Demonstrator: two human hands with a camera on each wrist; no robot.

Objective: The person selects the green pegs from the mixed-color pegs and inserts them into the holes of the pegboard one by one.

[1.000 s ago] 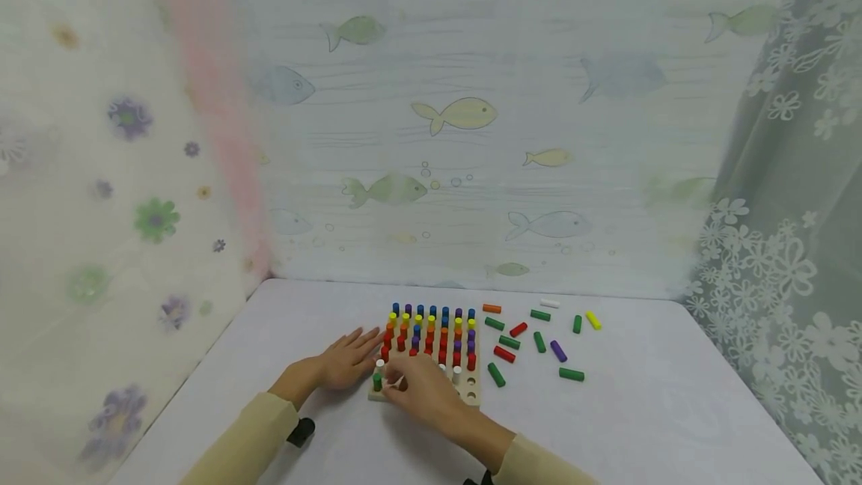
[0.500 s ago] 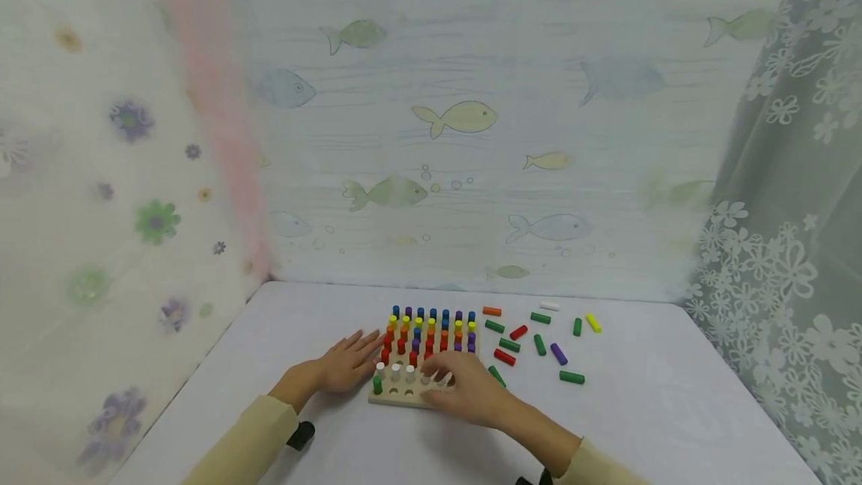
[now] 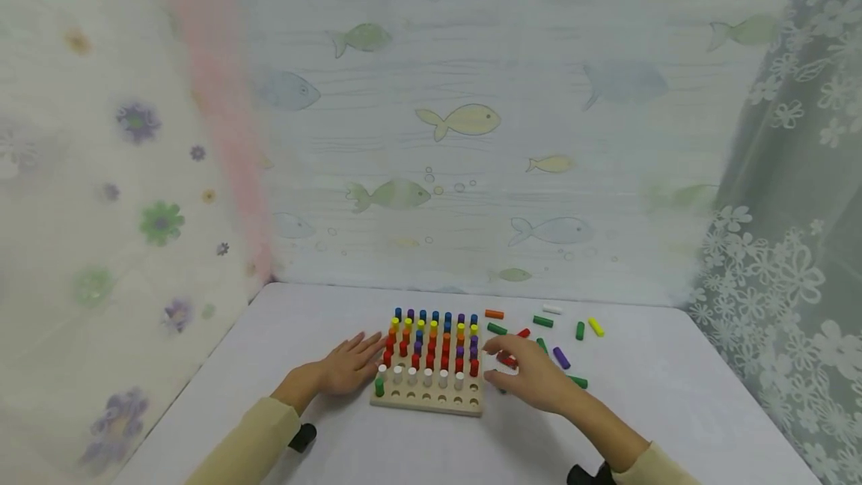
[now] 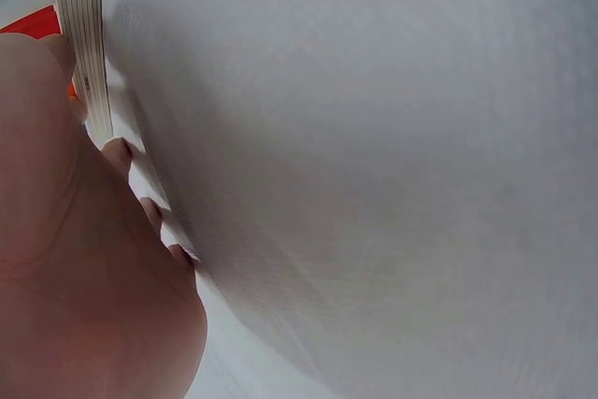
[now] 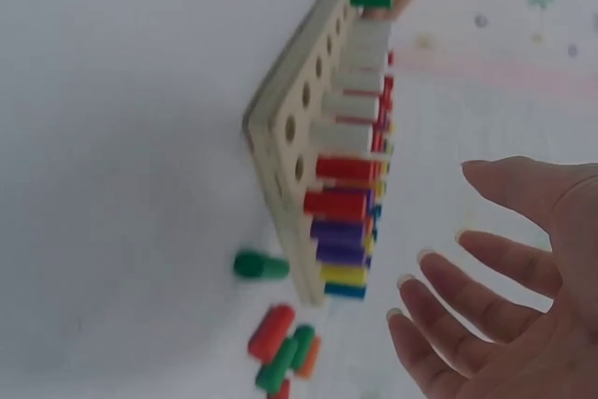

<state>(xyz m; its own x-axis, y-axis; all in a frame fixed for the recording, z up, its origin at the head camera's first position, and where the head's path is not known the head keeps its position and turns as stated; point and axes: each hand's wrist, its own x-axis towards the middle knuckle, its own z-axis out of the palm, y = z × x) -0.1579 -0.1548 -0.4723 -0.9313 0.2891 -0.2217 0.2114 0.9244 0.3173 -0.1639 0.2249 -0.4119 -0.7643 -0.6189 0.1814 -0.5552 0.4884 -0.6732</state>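
On the table (image 3: 646, 410), the board (image 3: 427, 406) lies flat; the left hand (image 3: 349, 367) rests at its left edge, fingers straight, gripping nothing. The right hand (image 3: 535, 376) has moved right, off the board to the loose pegs (image 3: 562, 358), fingers relaxed and holding nothing, baring a near row filled only by the green peg (image 3: 380, 388) at left

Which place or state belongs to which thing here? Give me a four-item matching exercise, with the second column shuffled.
1. Left hand
2. Right hand
3. Standing green peg
4. Loose yellow peg

A. In the near left corner of the pegboard
B. Lying on the table
C. Palm down at the pegboard's left edge
D. Raised, holding nothing, fingers and thumb apart

Pairs: 1-C, 2-D, 3-A, 4-B
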